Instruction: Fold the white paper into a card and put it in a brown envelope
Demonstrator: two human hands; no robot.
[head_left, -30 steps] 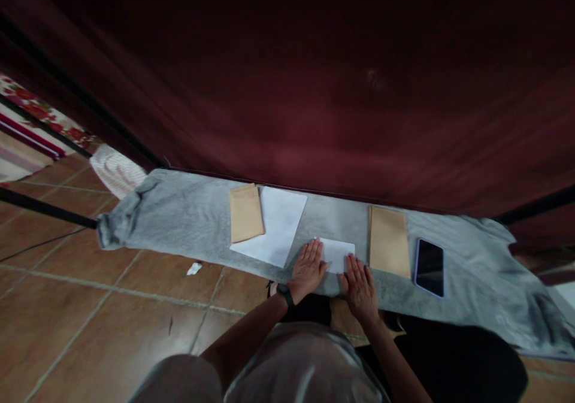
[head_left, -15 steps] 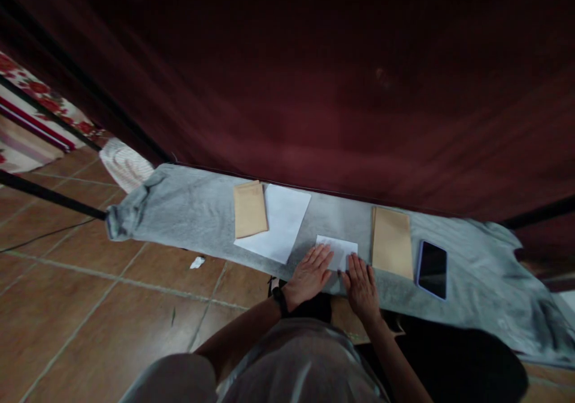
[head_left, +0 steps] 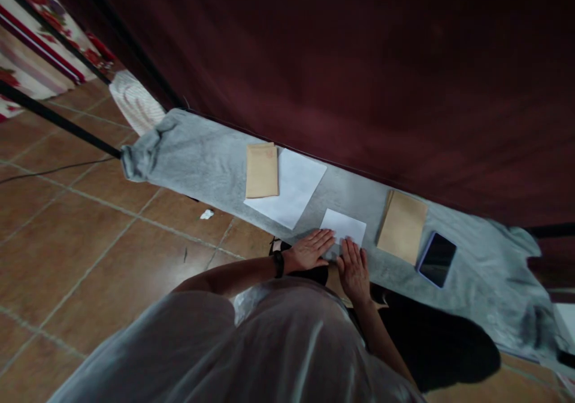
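A small white sheet of paper, seemingly folded (head_left: 345,223), lies flat on the grey cloth in front of me. My left hand (head_left: 311,248) rests flat with its fingers stretched over the paper's near left edge. Beside it, my right hand (head_left: 353,265) lies palm down, fingertips on the near right edge. Neither hand grips anything. Left of the paper is a larger stack or sheet of white paper (head_left: 296,184), partly covered by a brown envelope (head_left: 262,172). On the right lie more brown envelopes (head_left: 403,226), stacked.
A phone (head_left: 437,259) lies right of the envelopes. The grey cloth (head_left: 202,151) covers a long narrow surface, with a dark red curtain (head_left: 314,91) behind it. Tiled floor (head_left: 112,259) with a white scrap (head_left: 207,214) is at the left.
The view has tilted and shifted, so the whole surface looks more slanted. Both hands have drawn slightly toward the near edge of the small paper, leaving more of it showing.
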